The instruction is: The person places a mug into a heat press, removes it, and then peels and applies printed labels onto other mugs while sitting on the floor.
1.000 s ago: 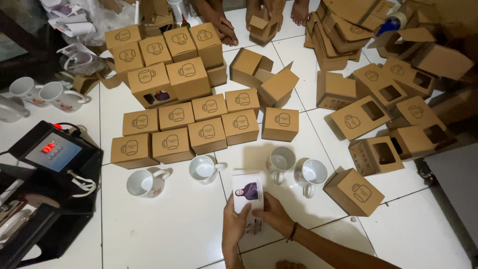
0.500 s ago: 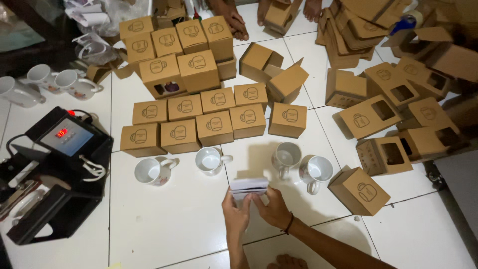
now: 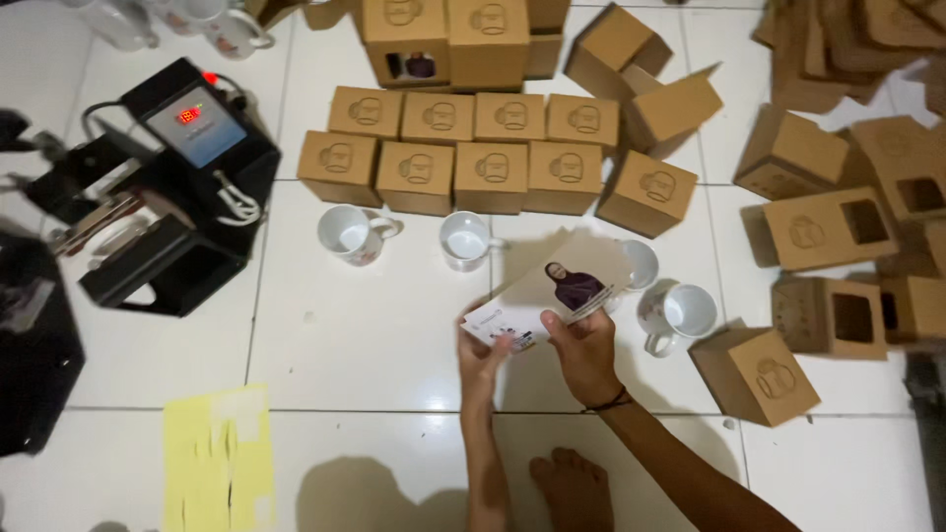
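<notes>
Printed sheets [image 3: 552,291], a small fanned stack, white with a dark purple figure on the top one, held above the white tiled floor [image 3: 374,335] near its lower middle. Left hand [image 3: 483,360] pinches the stack's lower corner, fingers closed on it; right hand [image 3: 583,350] grips the right edge, thumb on top. White mugs [image 3: 463,239] stand around and partly under the sheets, four in a loose row. Brown cardboard boxes [image 3: 493,177], square, each with a mug outline on its lid, sit in two rows just beyond; windowed boxes [image 3: 833,229] are scattered toward the right edge. Black press machine [image 3: 187,187] with a lit display stands at left. Yellow perforated sheet [image 3: 219,463] lies at the bottom left.
</notes>
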